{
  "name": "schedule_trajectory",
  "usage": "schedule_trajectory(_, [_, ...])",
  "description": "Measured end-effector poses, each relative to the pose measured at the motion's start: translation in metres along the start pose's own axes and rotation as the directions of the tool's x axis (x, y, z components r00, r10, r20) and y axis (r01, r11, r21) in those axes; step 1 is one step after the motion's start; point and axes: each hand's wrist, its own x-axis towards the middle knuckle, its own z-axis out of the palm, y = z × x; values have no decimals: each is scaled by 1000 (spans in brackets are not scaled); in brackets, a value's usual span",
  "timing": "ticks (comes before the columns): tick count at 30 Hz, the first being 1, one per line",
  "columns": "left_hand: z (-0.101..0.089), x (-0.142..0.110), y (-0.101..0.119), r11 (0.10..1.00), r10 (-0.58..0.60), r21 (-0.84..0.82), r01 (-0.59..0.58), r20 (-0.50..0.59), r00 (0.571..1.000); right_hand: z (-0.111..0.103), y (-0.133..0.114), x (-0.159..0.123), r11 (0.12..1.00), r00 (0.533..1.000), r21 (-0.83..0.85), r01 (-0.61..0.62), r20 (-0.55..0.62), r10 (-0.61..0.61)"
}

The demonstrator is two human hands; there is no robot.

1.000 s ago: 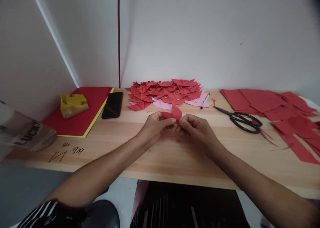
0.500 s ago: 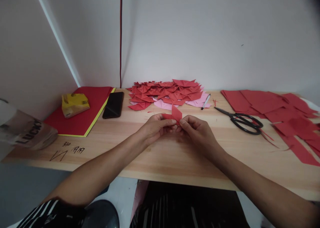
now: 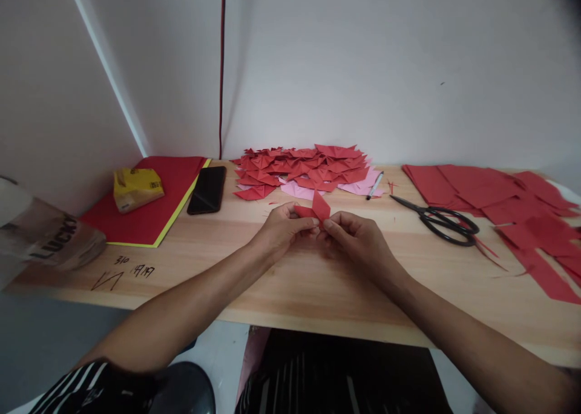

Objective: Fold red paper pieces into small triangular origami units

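A small folded red paper (image 3: 321,206) is held between my two hands above the middle of the wooden table (image 3: 272,299). One pointed flap stands up from it, and another points left. My left hand (image 3: 290,226) pinches its left side between thumb and fingers. On the lower right, my right hand (image 3: 354,232) grips it with thumb and forefinger. The fingers hide the lower part of the paper. Just beyond my hands lies a heap of folded red paper pieces (image 3: 299,166), with some pink folded pieces (image 3: 297,189) under it.
Black scissors (image 3: 447,223) and flat red paper sheets (image 3: 476,187) lie to the right. A pen (image 3: 374,185) rests beside the heap. On the left are a phone (image 3: 207,190), a yellow packet (image 3: 137,189) on red sheets (image 3: 131,229), and a clear container marked LUCKY (image 3: 82,244).
The flaps of the folded paper have spread a little, and the upright one looks more pointed. Both hands keep their pinch in nearly the same place. The view has shifted slightly.
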Motion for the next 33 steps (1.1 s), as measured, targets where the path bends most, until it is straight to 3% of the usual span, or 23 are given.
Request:
schedule_trajectory(3, [1,0,-2,1000,19,6,-19,-1,1000,1,0,0,997,999,-73,18,-37,-21])
schedule_trajectory(10, [3,0,2,1000,12,-20,-10,108,994,1,0,-1,977,984,-203,59,-152,-91])
schedule_trajectory(14, [0,1,3,998,-17,59,8,165,986,1,-1,-2,975,984,-205,88,-133,-117])
schedule_trajectory(20, [1,-2,6,960,37,272,-58,79,996,2,1,-3,978,986,-180,105,-106,-125])
schedule_trajectory(26, [1,-5,9,933,114,331,-145,110,987,1,4,-1,993,995,-74,89,49,-86])
schedule_trajectory(33, [-1,0,2,958,132,237,-163,141,981,1,3,-2,993,993,-48,111,-23,-112])
